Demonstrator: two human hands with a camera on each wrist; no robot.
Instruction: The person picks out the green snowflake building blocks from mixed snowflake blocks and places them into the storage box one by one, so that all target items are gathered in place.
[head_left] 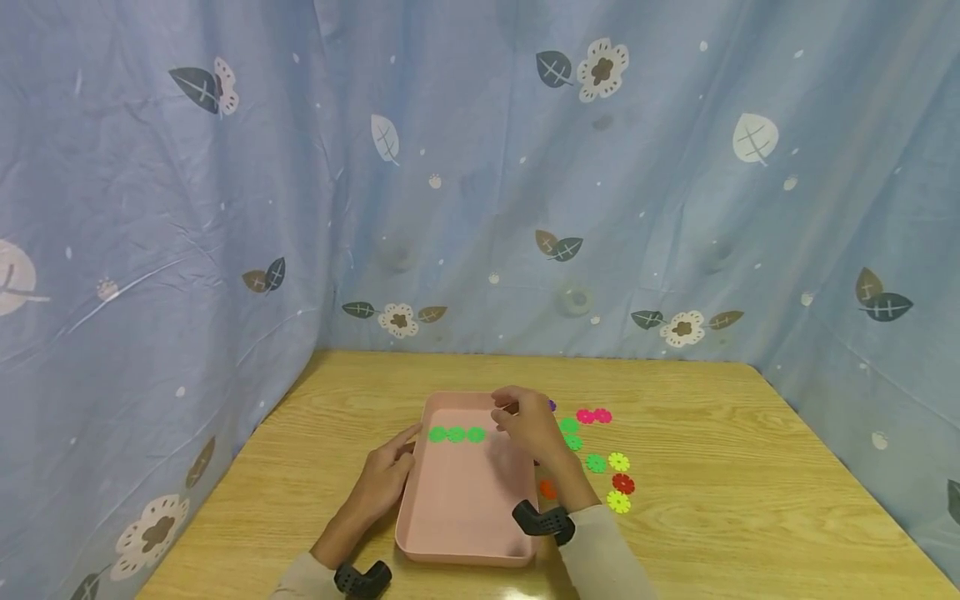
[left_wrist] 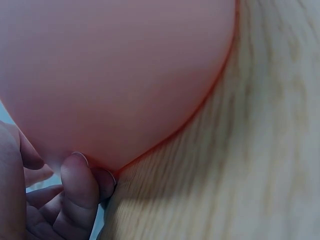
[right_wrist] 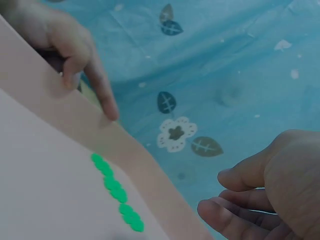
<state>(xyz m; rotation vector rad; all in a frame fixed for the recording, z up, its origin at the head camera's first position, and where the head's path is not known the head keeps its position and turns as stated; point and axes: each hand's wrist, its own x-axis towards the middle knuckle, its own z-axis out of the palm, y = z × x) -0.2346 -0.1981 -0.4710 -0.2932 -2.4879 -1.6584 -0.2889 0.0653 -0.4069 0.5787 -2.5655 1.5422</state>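
Observation:
A pink rectangular tray (head_left: 465,500) lies on the table, with three green flower-shaped discs (head_left: 457,434) in a row near its far end. At the tray's left side my left hand (head_left: 384,479) touches the outer wall; its index finger lies straight along the rim in the right wrist view, and the thumb rests against the wall. My right hand (head_left: 531,423) hovers over the tray's far right corner, fingers loosely bent. In the right wrist view, a gap separates the thumb (right_wrist: 245,175) from the fingers, and nothing shows between them.
Right of the tray, loose flower discs lie on the wooden table (head_left: 712,467): a green disc (head_left: 596,463), pink discs (head_left: 593,416), yellow discs (head_left: 618,502), a red disc (head_left: 623,483), an orange disc (head_left: 548,489) and a partly hidden purple disc (head_left: 552,406). A patterned blue curtain (head_left: 480,208) hangs behind.

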